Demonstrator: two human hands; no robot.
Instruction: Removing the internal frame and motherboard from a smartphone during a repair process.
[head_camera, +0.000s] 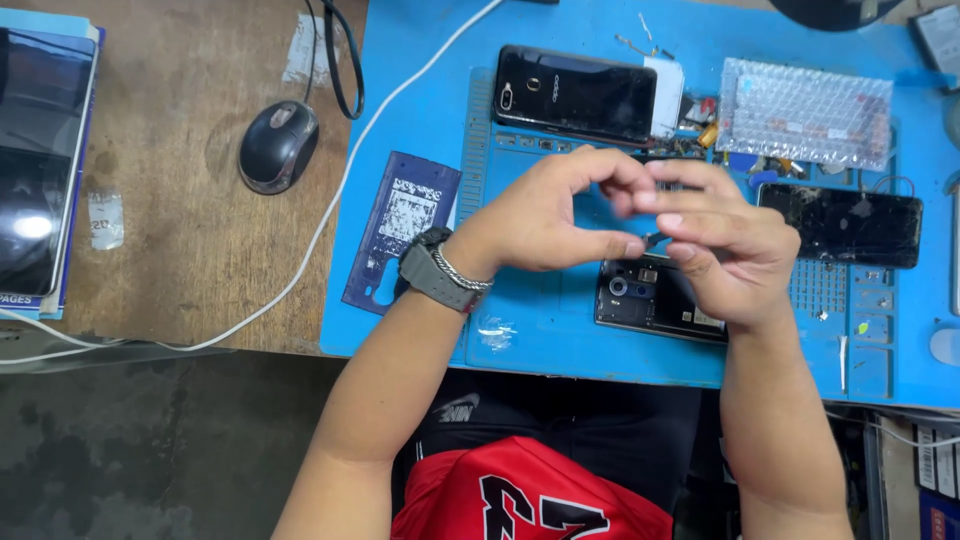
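Note:
My left hand (545, 215) and my right hand (725, 245) meet above a blue work mat (560, 330). Their fingertips pinch a tiny dark part (652, 240) between them. Directly beneath the hands lies an opened black phone (645, 300) with its insides and camera showing. A grey watch and a metal bracelet sit on my left wrist. What exactly the small part is cannot be made out.
A black phone (575, 92) lies face down at the back of the mat, a bubble-wrap pouch (805, 112) to its right, a dark screen panel (845, 225) at right. A purple back cover (400, 230) rests at the mat's left edge. A mouse (278, 145) and white cable (330, 215) are on the wooden desk.

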